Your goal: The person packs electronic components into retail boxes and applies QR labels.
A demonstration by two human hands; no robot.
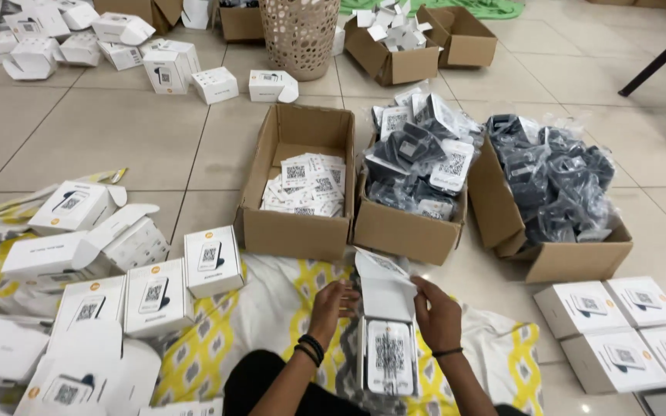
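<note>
An open white box (388, 339) lies on the patterned cloth (267, 308) in front of me, its lid flap raised. Inside it sits a white device with a square code pattern on its face. My left hand (331, 303) rests at the box's left edge, fingers curled, with dark bands on the wrist. My right hand (435, 312) grips the raised lid flap on the right side. Both hands touch the same box.
Three cardboard boxes stand ahead: one with paper leaflets (297, 185), one with bagged devices (414, 192), one with dark bagged parts (556, 200). Closed white boxes are stacked at left (156, 293) and right (618, 331). A woven basket (300, 35) and more cartons sit farther back.
</note>
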